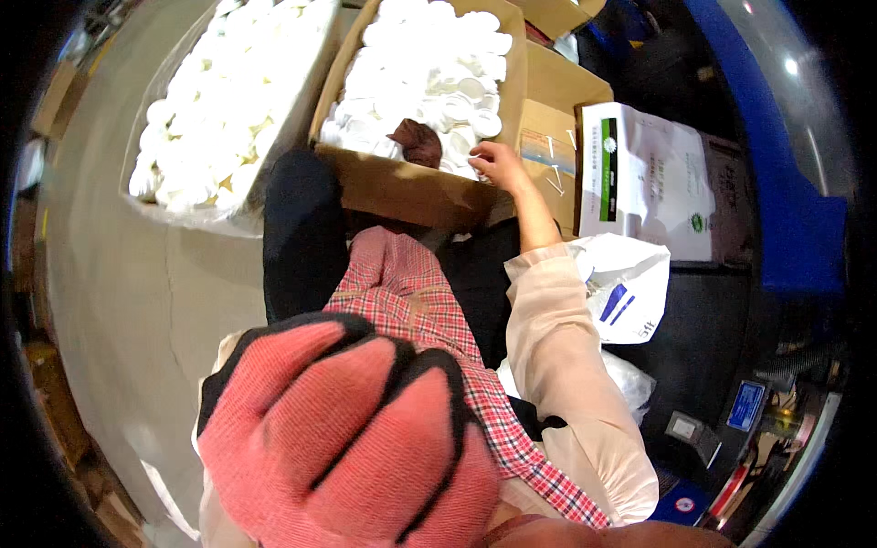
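Observation:
My left hand [352, 434], in a red knitted glove with black between the fingers, is raised very close in front of me. Its fingers are curled in, and anything inside them is hidden. My bare right hand [498, 166] reaches to the near right corner of an open cardboard box [411, 187]. Its fingers are bent together against the white pieces; what they pinch, if anything, is too small to make out. Many round white plastic pieces [429, 64] fill that box. On top of them, left of my right hand, lies a crumpled dark brown thing [418, 144].
A plastic-lined container [242, 196] of similar white pieces stands at the left. Right of the box are a carton [548, 123] with thin white sticks, a white printed carton [639, 173] and a white bag [630, 283]. Blue machinery [804, 247] borders the right side.

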The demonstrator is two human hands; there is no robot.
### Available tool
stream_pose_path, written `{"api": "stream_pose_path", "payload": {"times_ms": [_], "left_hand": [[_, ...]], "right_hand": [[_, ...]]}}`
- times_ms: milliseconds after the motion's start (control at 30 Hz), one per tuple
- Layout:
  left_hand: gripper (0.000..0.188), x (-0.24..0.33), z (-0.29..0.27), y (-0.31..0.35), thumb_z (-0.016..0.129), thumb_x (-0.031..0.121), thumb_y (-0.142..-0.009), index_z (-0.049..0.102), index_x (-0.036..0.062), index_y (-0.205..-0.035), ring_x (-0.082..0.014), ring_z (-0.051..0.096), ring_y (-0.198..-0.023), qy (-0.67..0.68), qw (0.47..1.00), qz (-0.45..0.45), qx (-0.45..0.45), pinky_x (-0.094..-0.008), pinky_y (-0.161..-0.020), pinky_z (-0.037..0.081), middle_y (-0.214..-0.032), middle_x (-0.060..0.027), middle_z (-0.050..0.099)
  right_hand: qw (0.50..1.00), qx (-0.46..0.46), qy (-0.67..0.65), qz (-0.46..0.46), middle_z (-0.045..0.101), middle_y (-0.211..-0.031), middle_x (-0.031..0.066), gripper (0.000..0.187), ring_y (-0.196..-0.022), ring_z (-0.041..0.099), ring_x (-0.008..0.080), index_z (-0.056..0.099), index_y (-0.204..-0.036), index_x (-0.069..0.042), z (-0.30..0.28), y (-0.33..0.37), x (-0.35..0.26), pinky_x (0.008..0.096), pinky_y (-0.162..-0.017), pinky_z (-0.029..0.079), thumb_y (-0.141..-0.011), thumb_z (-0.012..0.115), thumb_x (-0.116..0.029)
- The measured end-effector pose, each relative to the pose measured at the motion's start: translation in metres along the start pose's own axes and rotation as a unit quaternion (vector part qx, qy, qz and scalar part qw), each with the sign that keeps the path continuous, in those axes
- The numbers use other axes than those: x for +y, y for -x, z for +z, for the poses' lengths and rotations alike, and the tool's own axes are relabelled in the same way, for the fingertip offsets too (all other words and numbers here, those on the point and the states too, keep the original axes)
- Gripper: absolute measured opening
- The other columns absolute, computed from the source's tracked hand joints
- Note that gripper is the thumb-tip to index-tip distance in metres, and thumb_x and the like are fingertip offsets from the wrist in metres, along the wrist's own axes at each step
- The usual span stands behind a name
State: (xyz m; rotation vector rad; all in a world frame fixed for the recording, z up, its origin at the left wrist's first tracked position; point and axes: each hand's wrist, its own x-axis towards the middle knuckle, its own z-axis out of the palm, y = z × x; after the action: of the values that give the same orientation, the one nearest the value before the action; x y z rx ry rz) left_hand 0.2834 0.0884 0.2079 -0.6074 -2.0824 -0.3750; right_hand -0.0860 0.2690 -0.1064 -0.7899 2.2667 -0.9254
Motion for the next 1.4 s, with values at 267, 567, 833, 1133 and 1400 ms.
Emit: {"api": "stream_pose_path", "payload": {"times_ms": [267,567,833,1133,1400], "left_hand": [[0.022,-0.001,0.026,-0.017,0.061,0.010,-0.058,0.059,-0.0014,-0.077,-0.0354,0.059,-0.074,0.018,0.972,-0.214,-0.092,-0.0446,-0.069,0.049,-0.086,-0.0175,0.062],[0.020,-0.177,0.204,0.086,0.048,0.001,-0.082,0.064,-0.0049,-0.091,-0.0182,0.064,-0.075,0.380,0.791,-0.392,-0.276,-0.0299,-0.072,0.051,-0.077,-0.0102,0.066],[0.015,-0.259,0.296,0.175,0.058,0.009,-0.088,0.065,-0.0025,-0.092,-0.0165,0.063,-0.072,0.303,0.771,-0.506,-0.241,-0.0285,-0.061,0.052,-0.083,-0.0084,0.066],[0.029,-0.257,0.338,0.190,0.060,0.017,-0.088,0.063,-0.0033,-0.109,-0.0246,0.065,-0.073,0.279,0.767,-0.445,-0.368,-0.0365,-0.067,0.051,-0.095,-0.0181,0.065],[0.033,-0.279,0.358,0.216,0.060,0.018,-0.089,0.062,-0.0043,-0.114,-0.0249,0.064,-0.074,0.331,0.735,-0.453,-0.380,-0.0350,-0.065,0.052,-0.095,-0.0177,0.066]], "right_hand": [[0.992,0.049,0.108,-0.044,0.070,-0.099,0.0152,0.037,-0.091,0.066,0.0282,0.067,-0.108,-0.003,0.003,-0.007,0.024,0.0389,-0.081,0.052,-0.081,0.072,-0.028],[0.971,0.153,0.131,-0.130,0.067,-0.084,0.0183,0.018,-0.082,0.065,0.0370,0.068,-0.087,-0.007,0.014,-0.010,-0.023,0.0479,-0.072,0.050,-0.076,0.069,-0.021],[0.953,0.260,0.139,-0.073,0.065,-0.080,0.0173,0.022,-0.078,0.063,0.0384,0.062,-0.088,-0.006,-0.021,0.089,-0.026,0.0503,-0.068,0.047,-0.082,0.067,-0.026],[0.944,0.320,0.076,-0.009,0.068,-0.081,0.0140,0.017,-0.079,0.066,0.0342,0.068,-0.085,-0.008,-0.022,0.069,-0.015,0.0464,-0.068,0.050,-0.079,0.069,-0.024],[0.939,0.336,0.063,-0.028,0.066,-0.078,0.0167,0.017,-0.077,0.064,0.0373,0.063,-0.081,-0.006,-0.014,0.075,-0.019,0.0481,-0.066,0.048,-0.078,0.068,-0.022]]}}
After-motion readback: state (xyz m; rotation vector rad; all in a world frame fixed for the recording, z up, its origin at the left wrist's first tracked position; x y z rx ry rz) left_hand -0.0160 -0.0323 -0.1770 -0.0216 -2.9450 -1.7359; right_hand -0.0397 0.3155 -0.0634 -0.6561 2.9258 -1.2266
